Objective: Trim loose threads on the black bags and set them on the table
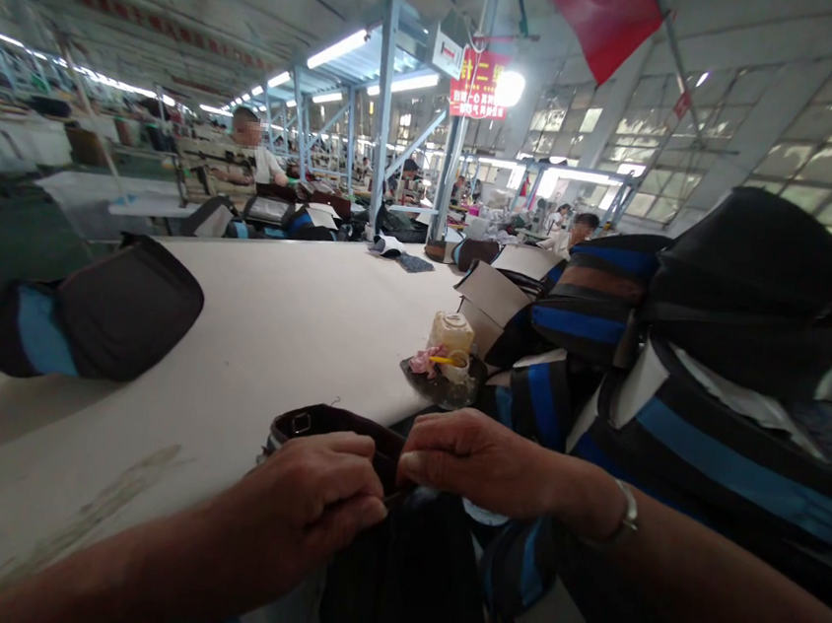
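Both hands are pinching the top edge of a dark bag right at the near edge of the white table; left hand is curled closed on the fabric near the buckle, right hand is clamped on the rim just beside it, thumbs nearly touching. Looks to me like this one's mid-way, opening still being fiddled with; one similar bag sits off to the left, while a big heap of black-and-blue bags is stacked on the right; can't tell which pile is finished. Small dish of bits sits behind the hands.
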`<control>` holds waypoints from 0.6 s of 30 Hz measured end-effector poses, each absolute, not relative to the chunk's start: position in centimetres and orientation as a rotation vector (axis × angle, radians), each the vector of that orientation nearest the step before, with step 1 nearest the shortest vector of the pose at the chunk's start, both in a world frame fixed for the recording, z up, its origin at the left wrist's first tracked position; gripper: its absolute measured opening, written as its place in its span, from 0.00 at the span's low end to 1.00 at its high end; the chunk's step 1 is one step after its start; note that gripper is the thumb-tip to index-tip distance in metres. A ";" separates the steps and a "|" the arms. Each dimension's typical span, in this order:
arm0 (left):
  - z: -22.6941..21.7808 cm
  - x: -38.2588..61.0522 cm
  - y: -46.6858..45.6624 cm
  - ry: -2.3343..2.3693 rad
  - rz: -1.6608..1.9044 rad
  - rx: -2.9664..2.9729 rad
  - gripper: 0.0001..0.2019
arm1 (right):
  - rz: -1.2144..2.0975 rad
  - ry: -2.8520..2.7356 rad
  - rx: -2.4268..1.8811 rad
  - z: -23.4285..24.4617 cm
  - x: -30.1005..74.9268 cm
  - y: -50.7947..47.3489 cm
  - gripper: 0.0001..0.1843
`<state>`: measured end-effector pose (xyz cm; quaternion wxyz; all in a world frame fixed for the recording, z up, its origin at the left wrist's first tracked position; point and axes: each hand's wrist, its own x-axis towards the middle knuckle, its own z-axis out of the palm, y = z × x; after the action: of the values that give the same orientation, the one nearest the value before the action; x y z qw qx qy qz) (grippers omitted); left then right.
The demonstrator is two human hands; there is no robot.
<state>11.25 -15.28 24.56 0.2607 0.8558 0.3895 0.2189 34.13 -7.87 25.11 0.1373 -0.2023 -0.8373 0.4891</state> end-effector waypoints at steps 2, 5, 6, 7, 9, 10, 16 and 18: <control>24.6 11.4 -15.1 1.045 0.595 2.373 0.15 | 1.437 -2.562 -0.571 26.0 34.1 -7.3 0.16; 25.0 11.0 -14.4 1.016 0.576 2.433 0.15 | 1.229 -2.680 -0.518 27.4 33.5 -7.9 0.08; 25.3 10.8 -14.0 0.999 0.572 2.438 0.15 | 1.039 -2.707 -0.516 27.9 33.1 -8.4 0.07; 25.5 10.4 -13.5 0.973 0.571 2.434 0.16 | 0.822 -2.722 -0.517 28.4 32.6 -8.9 0.06; 25.8 9.4 -12.7 0.929 0.576 2.384 0.16 | 0.482 -2.690 -0.533 29.2 31.4 -9.7 0.07; 25.8 8.8 -12.4 0.921 0.583 2.334 0.16 | 0.450 -2.663 -0.538 29.3 30.9 -9.8 0.08; 23.8 4.5 -13.3 0.948 0.554 1.964 0.18 | 1.175 -2.581 -0.583 25.9 30.2 -6.9 0.22; 23.0 3.4 -14.3 0.948 0.499 1.870 0.19 | 1.281 -2.552 -0.554 23.7 30.3 -6.3 0.24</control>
<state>3.44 -14.29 23.04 0.4733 0.7644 0.3875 0.2039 30.27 -6.26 23.70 0.1161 -0.1891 -0.8715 0.4373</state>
